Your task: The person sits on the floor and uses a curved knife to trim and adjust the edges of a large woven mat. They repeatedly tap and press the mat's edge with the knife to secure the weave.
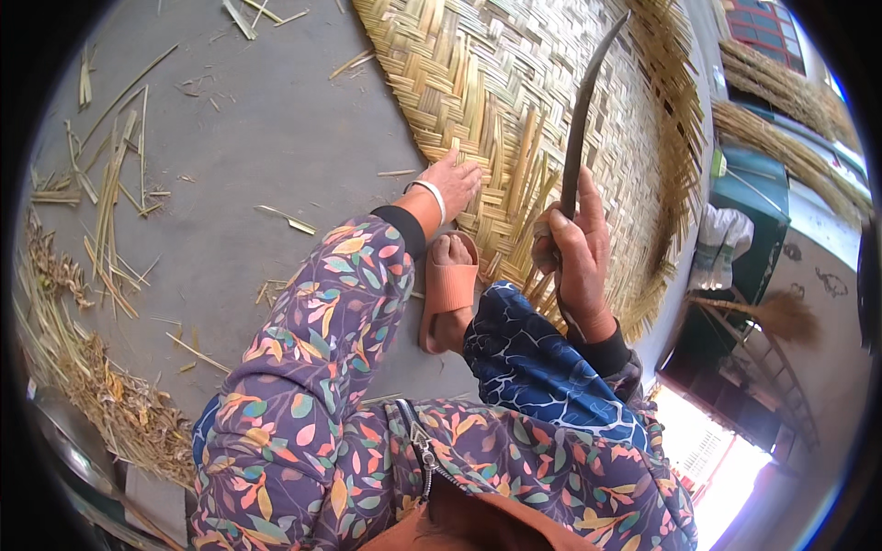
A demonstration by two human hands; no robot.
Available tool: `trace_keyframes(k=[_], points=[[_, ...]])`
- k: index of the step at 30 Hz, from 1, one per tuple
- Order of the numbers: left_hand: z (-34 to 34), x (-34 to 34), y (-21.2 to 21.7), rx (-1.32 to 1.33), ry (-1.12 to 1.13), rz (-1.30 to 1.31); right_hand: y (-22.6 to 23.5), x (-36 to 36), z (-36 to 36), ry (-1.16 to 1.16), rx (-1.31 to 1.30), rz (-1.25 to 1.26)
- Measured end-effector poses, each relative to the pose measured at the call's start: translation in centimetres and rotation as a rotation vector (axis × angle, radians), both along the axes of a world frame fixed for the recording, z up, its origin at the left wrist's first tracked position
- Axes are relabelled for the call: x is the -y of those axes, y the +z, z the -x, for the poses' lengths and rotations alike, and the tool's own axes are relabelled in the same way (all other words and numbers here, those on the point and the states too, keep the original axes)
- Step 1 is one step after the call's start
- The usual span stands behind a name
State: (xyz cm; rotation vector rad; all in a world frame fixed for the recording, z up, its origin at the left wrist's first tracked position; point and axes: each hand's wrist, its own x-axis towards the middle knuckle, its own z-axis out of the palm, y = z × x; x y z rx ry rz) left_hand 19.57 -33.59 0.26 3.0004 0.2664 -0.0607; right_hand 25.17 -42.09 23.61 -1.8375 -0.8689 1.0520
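Observation:
A large woven straw mat, plaited from flat pale-yellow strips, spreads across the upper middle and right. My left hand, with a white band at the wrist, rests on its near left edge, fingers spread over the weave. In my right hand is a knife with a long, dark, slightly curved blade. The blade points up and away above the mat, and my fingers wrap the handle, hiding most of it. Loose strip ends stick up from the weave between my hands.
My foot in an orange slipper stands beside the mat's edge. Cut straw strips litter the grey floor at left, with a heap of dry straw lower down. Straw bundles and a broom are at the right.

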Motion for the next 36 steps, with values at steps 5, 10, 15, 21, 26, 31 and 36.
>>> trace_keyframes(k=[5,10,15,21,26,31,36], points=[[-3.1,0.9,0.6,-0.14,0.128,0.089,0.5,5.1,2.4,-0.054,-0.047,0.084],[-2.3,-1.0,1.8,-0.231,0.151,0.132,6.2,8.2,2.3,0.019,0.081,0.065],[-2.9,-0.4,1.2,-0.205,0.115,0.098,2.5,11.1,-4.8,-0.116,0.348,-0.038],[-2.1,0.7,1.5,-0.181,0.156,-0.006,-3.1,13.1,-11.9,-0.286,0.195,-0.014],[-0.9,2.2,-1.0,0.18,0.295,-0.021,-6.6,15.5,-14.6,-0.226,0.139,0.144],[0.1,3.8,-2.1,0.218,0.421,0.055,-8.8,18.7,-14.0,-0.175,-0.06,0.32],[1.6,4.6,-2.4,0.175,0.602,0.021,-7.1,17.4,-13.4,-0.086,-0.143,0.346]])
